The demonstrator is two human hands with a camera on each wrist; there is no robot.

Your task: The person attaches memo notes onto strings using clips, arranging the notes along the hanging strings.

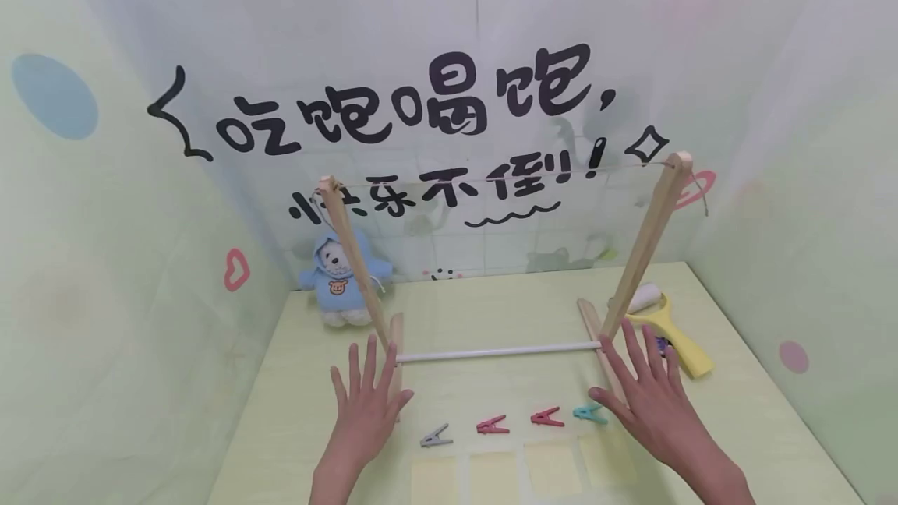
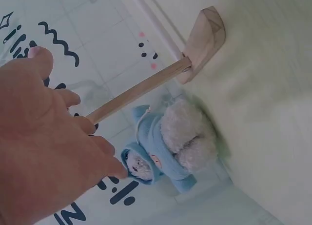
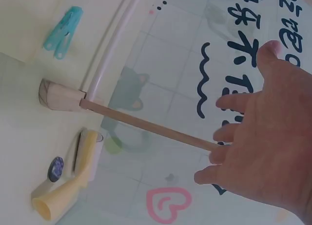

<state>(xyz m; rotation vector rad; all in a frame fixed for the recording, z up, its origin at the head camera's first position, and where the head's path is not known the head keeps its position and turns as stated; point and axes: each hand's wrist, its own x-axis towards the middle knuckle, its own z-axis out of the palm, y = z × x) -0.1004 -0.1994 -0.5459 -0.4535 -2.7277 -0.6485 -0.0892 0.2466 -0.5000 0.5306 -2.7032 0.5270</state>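
A wooden rack [image 1: 648, 248] stands on the table, two posts on feet joined low down by a white rod [image 1: 498, 352]. A thin string [image 1: 491, 178] runs between the post tops. My left hand [image 1: 365, 411], fingers spread, is in front of the left post and holds nothing. On the other side my right hand [image 1: 648, 404] is spread likewise, overlapping the right foot of the rack in the head view. Between the hands lie a grey clothespin [image 1: 436, 436], two red clothespins [image 1: 493, 425] and a teal clothespin [image 1: 589, 413]. Several pale yellow paper squares [image 1: 494, 482] lie nearer me.
A plush toy [image 1: 340, 287] in a blue hoodie sits behind the left post. To the right of the rack lies a yellow-handled lint roller [image 1: 677, 337], with a small dark blue oval object [image 3: 55, 169] beside it. Printed cloth walls [image 1: 449, 22] enclose the table.
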